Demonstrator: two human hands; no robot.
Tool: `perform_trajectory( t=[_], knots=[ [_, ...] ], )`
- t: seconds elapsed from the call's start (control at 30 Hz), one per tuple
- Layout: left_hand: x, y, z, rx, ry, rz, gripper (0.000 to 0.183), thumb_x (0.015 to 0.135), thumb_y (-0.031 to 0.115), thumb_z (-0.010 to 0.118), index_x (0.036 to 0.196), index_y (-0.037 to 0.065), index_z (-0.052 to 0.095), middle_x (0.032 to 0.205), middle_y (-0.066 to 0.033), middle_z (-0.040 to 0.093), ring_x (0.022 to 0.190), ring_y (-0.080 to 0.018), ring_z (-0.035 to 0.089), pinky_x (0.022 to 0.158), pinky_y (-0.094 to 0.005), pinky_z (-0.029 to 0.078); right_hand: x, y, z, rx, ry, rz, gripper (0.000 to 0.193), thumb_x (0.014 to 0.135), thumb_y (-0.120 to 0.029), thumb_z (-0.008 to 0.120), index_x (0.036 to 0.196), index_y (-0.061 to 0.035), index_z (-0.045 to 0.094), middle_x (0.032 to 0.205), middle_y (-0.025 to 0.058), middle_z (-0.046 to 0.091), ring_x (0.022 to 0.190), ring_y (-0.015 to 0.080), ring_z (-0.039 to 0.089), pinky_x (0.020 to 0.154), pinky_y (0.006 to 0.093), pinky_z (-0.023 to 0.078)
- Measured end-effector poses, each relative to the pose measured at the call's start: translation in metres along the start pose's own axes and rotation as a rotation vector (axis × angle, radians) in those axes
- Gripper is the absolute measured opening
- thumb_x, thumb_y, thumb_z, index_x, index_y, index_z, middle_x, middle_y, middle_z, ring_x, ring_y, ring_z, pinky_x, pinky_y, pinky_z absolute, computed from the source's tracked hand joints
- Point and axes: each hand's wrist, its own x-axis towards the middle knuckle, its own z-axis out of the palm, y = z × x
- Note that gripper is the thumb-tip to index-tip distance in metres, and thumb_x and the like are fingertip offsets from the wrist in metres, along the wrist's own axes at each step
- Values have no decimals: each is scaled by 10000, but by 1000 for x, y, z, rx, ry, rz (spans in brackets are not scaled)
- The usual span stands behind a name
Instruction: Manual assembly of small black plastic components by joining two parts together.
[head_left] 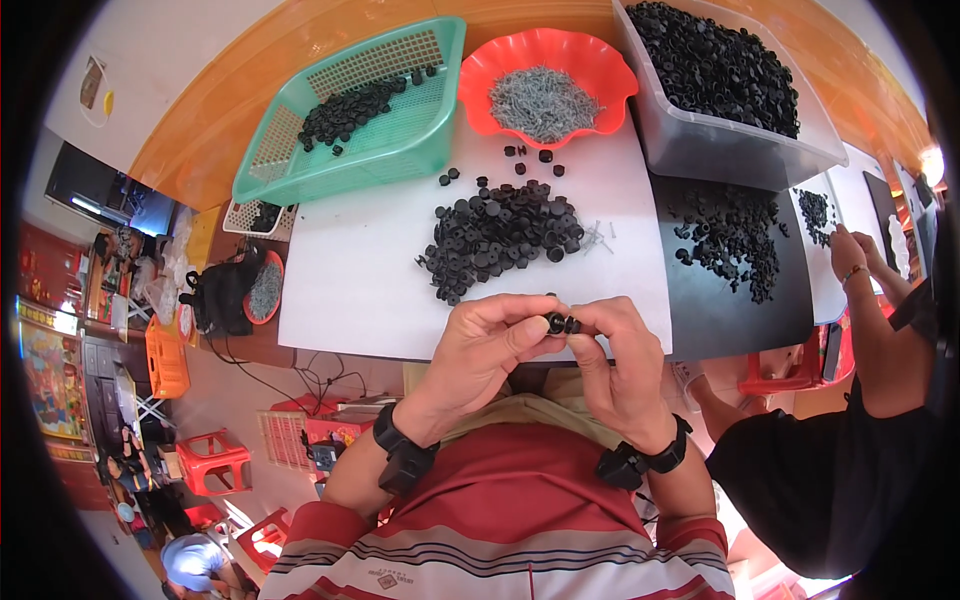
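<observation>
Above the table's front edge my two hands meet at the fingertips. My left hand pinches a small round black plastic part between thumb and fingers. Against it, my right hand pinches another small black plastic part; the two pieces touch or nearly touch, I cannot tell which. Just beyond my hands lies a heap of black round plastic parts on the white sheet. A few loose screws lie at the heap's right side.
A green basket with black parts, a red bowl of screws and a clear bin of black parts line the back. Right of the sheet, more small black parts lie on a dark mat. Another person's hand works at far right.
</observation>
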Motion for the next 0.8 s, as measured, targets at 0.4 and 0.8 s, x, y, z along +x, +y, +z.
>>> perform_trajectory(
  t=[0.4,0.8],
  knots=[
    [3,-3,-2,-48,-14,2,228,993,51,662,1211,-15,674,1186,-127,695,1076,-200,686,967,-365,592,0,-2,0,-32,-37,37,233,933,-10,688,1160,-3,634,951,156,660,743,302,677,620,364,541],
    [0,-6,0,-33,40,15,216,973,41,691,1180,-18,693,1168,-127,708,1047,-172,690,941,-322,592,-5,2,3,-8,41,2,296,884,27,742,1175,3,690,939,127,656,724,220,665,617,299,533]
  ],
)
